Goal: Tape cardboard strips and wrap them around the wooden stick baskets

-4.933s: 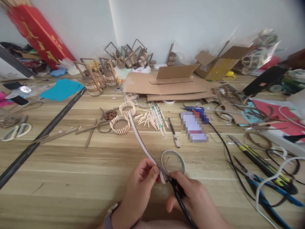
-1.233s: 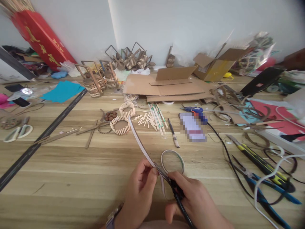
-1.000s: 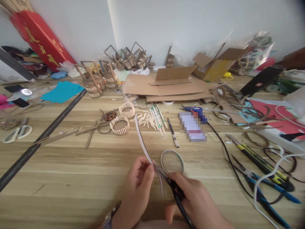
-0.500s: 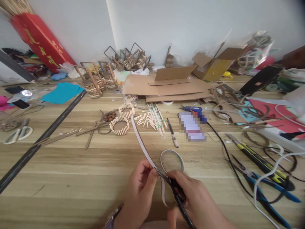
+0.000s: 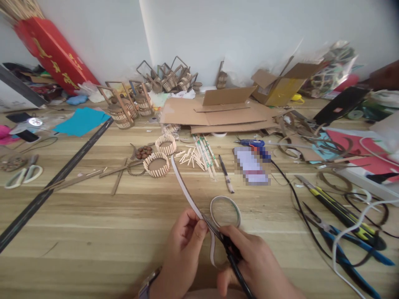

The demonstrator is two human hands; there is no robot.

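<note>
My left hand (image 5: 183,249) pinches a long white strip (image 5: 183,187) that rises away from me toward the small stick baskets. My right hand (image 5: 255,265) grips black scissors (image 5: 229,249), whose blades meet the strip just beyond my left thumb. A cut sliver of the strip (image 5: 213,251) curls down between my hands. A thin ring (image 5: 225,211) lies flat on the wooden table (image 5: 93,232) right behind the scissors.
Two round stick baskets (image 5: 156,163), loose sticks (image 5: 199,155), a pen (image 5: 227,178) and a blue glue gun (image 5: 255,145) lie mid-table. Cardboard sheets (image 5: 218,112) sit at the back. Pliers and cables (image 5: 339,220) crowd the right; a black ruler (image 5: 56,178) and white scissors (image 5: 21,174) lie left.
The strip's far end has swung slightly left and right while the scissors worked along it. The hanging cut sliver has grown longer and curls lower. Both hands stay in place.
</note>
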